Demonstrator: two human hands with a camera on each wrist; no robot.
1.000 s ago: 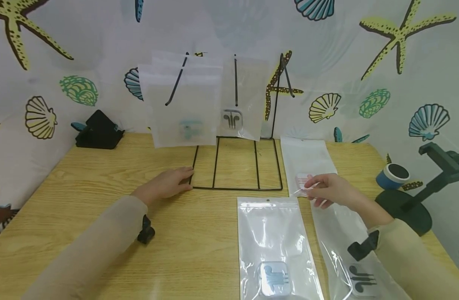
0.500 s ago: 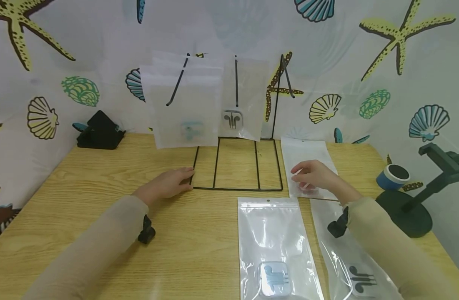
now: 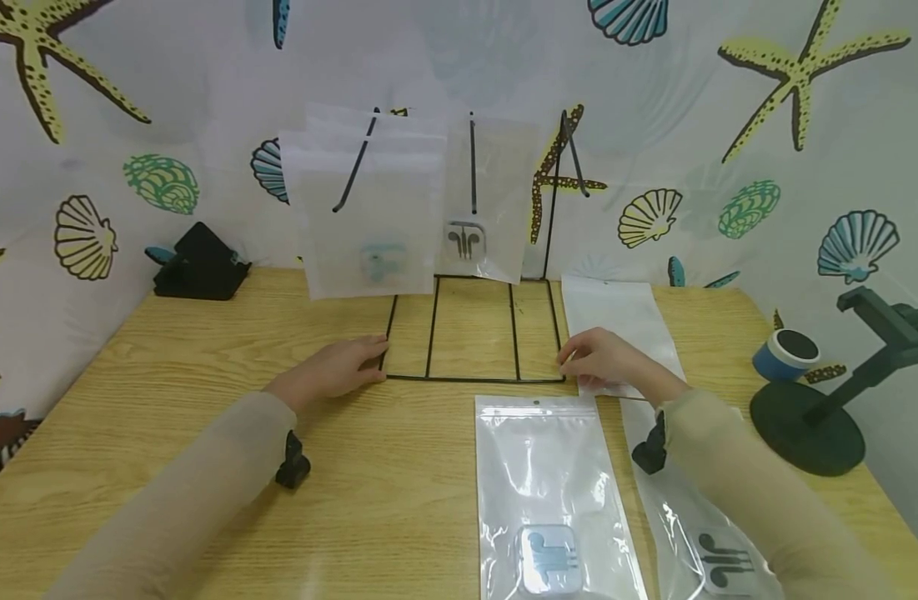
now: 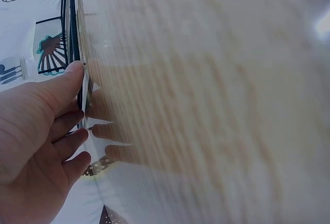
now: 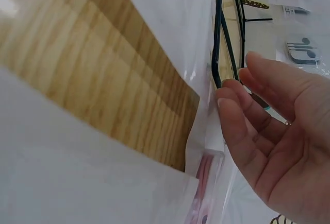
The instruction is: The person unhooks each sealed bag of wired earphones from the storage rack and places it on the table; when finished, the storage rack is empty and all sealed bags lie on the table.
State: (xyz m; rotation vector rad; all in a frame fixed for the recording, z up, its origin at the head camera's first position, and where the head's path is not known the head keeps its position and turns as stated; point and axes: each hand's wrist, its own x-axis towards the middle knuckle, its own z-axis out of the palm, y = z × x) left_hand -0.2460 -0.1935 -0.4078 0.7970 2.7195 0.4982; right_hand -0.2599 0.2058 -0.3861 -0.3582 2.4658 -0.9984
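A black wire display rack [image 3: 474, 381] stands on the table, with hooks at the top of its back. My left hand [image 3: 338, 365] holds the left front corner of its base, thumb and fingertips at the wire. At the right front corner is my right hand [image 3: 604, 360], fingers loosely bent; in the right wrist view its fingertips [image 5: 223, 102] are close to the wire, and contact is unclear. White bags [image 3: 364, 208] hang from the left hook, and a clear bag with earphones [image 3: 489, 192] from the middle one. Nothing hangs on the right hook [image 3: 574, 154].
Under my right hand lies a white bag [image 3: 616, 304] with a pink item inside, mostly covered. Two more bags with earphones, one in front [image 3: 541, 467] and one to the right [image 3: 657, 475], lie nearer. A black stand [image 3: 807, 425] and blue tape roll [image 3: 781, 358] are at right.
My right hand has moved left from the pink item in the white bag to the rack's right front corner. The left hand has stayed at the left corner.
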